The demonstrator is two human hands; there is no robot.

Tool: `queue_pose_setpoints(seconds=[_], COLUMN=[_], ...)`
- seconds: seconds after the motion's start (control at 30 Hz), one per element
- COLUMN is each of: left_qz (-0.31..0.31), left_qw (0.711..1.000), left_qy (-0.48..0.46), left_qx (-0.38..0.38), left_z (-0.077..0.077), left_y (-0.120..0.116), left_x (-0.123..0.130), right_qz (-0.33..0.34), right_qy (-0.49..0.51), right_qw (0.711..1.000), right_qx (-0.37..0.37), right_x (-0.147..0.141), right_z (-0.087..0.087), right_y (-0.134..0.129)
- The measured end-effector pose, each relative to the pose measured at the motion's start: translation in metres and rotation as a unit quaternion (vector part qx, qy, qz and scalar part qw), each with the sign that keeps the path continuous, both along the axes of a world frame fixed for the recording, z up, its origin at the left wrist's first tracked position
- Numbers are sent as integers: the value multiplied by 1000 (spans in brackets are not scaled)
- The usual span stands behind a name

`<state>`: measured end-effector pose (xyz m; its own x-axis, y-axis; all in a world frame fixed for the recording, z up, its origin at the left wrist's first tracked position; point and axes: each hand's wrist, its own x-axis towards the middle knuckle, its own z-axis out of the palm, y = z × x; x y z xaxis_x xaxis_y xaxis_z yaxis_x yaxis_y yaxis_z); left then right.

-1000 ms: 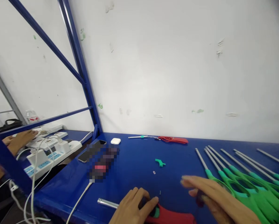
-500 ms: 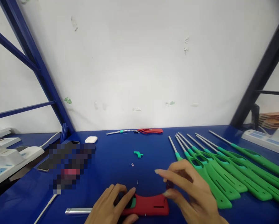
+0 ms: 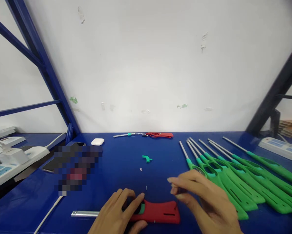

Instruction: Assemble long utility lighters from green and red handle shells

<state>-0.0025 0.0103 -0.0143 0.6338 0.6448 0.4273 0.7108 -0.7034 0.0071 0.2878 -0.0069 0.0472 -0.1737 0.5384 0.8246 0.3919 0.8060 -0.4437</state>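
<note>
A red long-nosed lighter (image 3: 160, 212) lies across the front of the blue tabletop, its silver tube pointing left. My left hand (image 3: 122, 209) is closed over its middle, fingers on the teal part and thumb at the lower edge. My right hand (image 3: 204, 203) hovers just right of the handle's end, thumb and fingers pinched together; what they hold, if anything, cannot be made out. A thin metal pin (image 3: 146, 187) lies beyond the lighter. Farther back are a small pale plate-like piece (image 3: 141, 169) and a teal trigger (image 3: 147, 159).
Several green long-nosed lighters (image 3: 236, 182) lie fanned out at right. An opened red lighter (image 3: 159, 134) lies by the wall. At left are a white earbud case (image 3: 97, 141), a phone (image 3: 53, 161), a white cable (image 3: 48, 214) and a power strip (image 3: 14, 166).
The dark red thing seen between my right fingertips is now hidden, and the fingers have turned slightly. My left hand keeps its hold. The whole view has shifted a little.
</note>
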Motion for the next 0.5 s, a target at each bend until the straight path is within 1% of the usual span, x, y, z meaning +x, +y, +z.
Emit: queue_pose_setpoints(seconds=[0.07,0.13,0.23,0.37,0.5], left_qz=[5,7,4,2,4], left_qw=[1000,1000,1000,1000,1000], left_qy=[-2,-2,1,3,3], left_qx=[-7,-13,-15,-8,-12], left_z=[2,3,2,1,2], left_y=[-2,-4,-4,-3,-3], left_x=[2,3,3,3,4], right_qz=[-41,-57,-49,-61,-22], right_qy=[-19,-35,-33,-52,-51], right_qw=[999,998,998,997,998], right_qx=[25,24,-1,15,-25], right_x=[1,2,4,7,6], right_z=[-5,-9,-11,-6,0], right_y=[0,0,-1,-4,-6])
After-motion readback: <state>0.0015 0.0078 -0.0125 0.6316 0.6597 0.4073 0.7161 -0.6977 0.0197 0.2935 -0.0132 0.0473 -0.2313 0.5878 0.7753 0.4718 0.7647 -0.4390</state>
